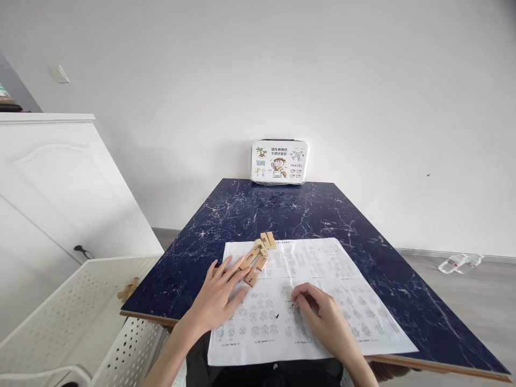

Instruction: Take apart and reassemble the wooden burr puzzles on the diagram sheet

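Several wooden puzzle pieces (257,277) lie in a loose group at the upper left of a large printed sheet (282,352). My left hand (217,293) rests palm down beside them, fingers spread, its fingertips touching or covering the nearest pieces. Over the middle of the sheet, my right hand (322,317) has its fingers curled, with thumb and forefinger close together near a printed drawing. Whatever those fingertips may hold is too small to tell. Rows of small diagrams cover the paper.
A white case with cartoon prints (279,162) stands at the far end of the dark blue marbled table (282,209). White perforated baskets (52,317) are at the left, below a white cabinet (52,199). Plastic bottles (460,263) lie on the floor at right.
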`<move>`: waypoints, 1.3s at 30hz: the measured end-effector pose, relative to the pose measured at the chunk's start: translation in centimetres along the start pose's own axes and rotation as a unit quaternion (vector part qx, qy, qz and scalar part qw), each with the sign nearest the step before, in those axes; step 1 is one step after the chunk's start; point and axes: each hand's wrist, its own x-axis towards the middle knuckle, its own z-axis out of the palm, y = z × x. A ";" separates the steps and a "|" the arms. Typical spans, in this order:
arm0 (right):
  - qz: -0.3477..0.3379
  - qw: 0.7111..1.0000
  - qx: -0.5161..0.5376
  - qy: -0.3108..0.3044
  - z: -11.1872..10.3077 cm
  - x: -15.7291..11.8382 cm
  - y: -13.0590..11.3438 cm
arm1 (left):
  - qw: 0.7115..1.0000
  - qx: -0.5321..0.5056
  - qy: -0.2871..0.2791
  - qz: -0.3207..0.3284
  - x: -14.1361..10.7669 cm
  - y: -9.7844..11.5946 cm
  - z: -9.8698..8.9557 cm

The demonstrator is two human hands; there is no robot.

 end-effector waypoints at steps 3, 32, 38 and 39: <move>0.007 1.000 -0.003 -0.003 0.0 0.0 0.0 | 1.000 0.000 -0.002 -0.005 0.0 0.2 -0.2; -0.088 0.993 -0.067 0.035 0.4 -0.4 -1.1 | 0.997 -0.045 -0.041 0.038 -0.8 4.9 -1.4; -0.127 0.987 -0.093 0.018 0.4 -0.7 -1.2 | 0.990 -0.085 -0.066 0.090 0.3 7.7 -1.8; -0.119 0.988 -0.095 0.016 0.3 -0.8 -1.1 | 0.988 -0.097 -0.069 0.096 0.4 8.0 -1.7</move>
